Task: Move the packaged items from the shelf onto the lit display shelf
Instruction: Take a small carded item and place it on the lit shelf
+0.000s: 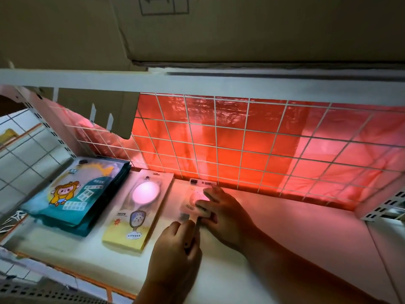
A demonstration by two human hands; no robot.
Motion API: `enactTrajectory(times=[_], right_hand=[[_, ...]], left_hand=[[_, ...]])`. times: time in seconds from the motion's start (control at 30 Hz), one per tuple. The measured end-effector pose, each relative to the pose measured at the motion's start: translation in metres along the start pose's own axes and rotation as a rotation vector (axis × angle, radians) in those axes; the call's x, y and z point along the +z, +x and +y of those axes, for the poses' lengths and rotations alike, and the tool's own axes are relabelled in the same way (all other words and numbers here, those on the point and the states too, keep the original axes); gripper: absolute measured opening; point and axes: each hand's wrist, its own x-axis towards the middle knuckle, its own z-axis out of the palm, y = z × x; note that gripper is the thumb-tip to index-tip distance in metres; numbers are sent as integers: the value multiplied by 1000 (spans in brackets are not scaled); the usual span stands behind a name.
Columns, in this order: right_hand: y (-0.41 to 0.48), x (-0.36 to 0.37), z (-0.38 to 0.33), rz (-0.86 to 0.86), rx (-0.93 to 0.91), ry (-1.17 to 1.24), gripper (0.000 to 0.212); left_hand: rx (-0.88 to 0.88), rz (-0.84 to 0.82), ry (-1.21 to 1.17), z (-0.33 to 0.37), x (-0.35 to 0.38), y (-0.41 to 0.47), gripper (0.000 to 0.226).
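Note:
A pale packaged item [192,200] lies flat on the white lit display shelf [285,218], close to the red back panel. My right hand [221,211] lies over its right side, fingers curled on its edge. My left hand [177,244] grips its near end, thumb and fingers curled. To the left lies a stack of packaged hand mirrors [140,207] with a yellow bottom. Further left sits a stack of teal packets [76,194] with a cartoon figure.
A white wire grid [241,139] over red film backs the shelf. A cardboard flap [98,110] hangs from the upper shelf at the left. Cardboard boxes [219,27] sit on top. A perforated white bracket [385,205] stands at the right end.

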Motion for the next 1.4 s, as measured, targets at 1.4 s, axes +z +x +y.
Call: enactTrajectory(times=[1.4], right_hand=[[-1,-10,-6,26,-16,14,53]], left_hand=[[-29,-29,68,-1,6,-4,43]])
